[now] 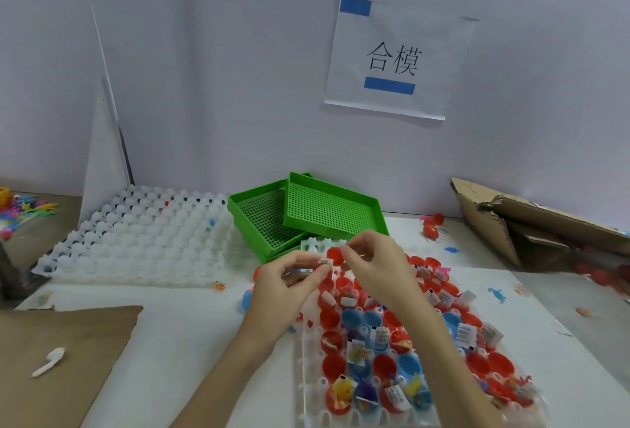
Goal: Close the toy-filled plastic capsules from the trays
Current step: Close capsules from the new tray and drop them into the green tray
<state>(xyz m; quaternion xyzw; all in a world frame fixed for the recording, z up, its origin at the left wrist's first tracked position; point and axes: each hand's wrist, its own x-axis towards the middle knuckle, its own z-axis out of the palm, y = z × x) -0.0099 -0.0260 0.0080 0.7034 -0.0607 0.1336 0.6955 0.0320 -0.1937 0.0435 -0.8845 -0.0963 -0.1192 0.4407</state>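
A white tray (308, 369) lies in front of me, its cups filled with several open red and blue capsule halves (354, 318) holding bagged toys. Both hands hover over its far end. My left hand (289, 282) pinches a small clear toy packet (324, 262) between thumb and fingers. My right hand (371, 264) pinches the same packet's other end, just in front of a red capsule half (334, 254). What my left palm holds beneath is hidden.
A stack of white empty trays (143, 240) sits at the left. Two green perforated trays (327, 209) stand behind my hands. A torn cardboard box (531, 223) lies at the right, loose red capsules (431, 226) near it. Brown cardboard (61, 359) with a white scrap lies front left.
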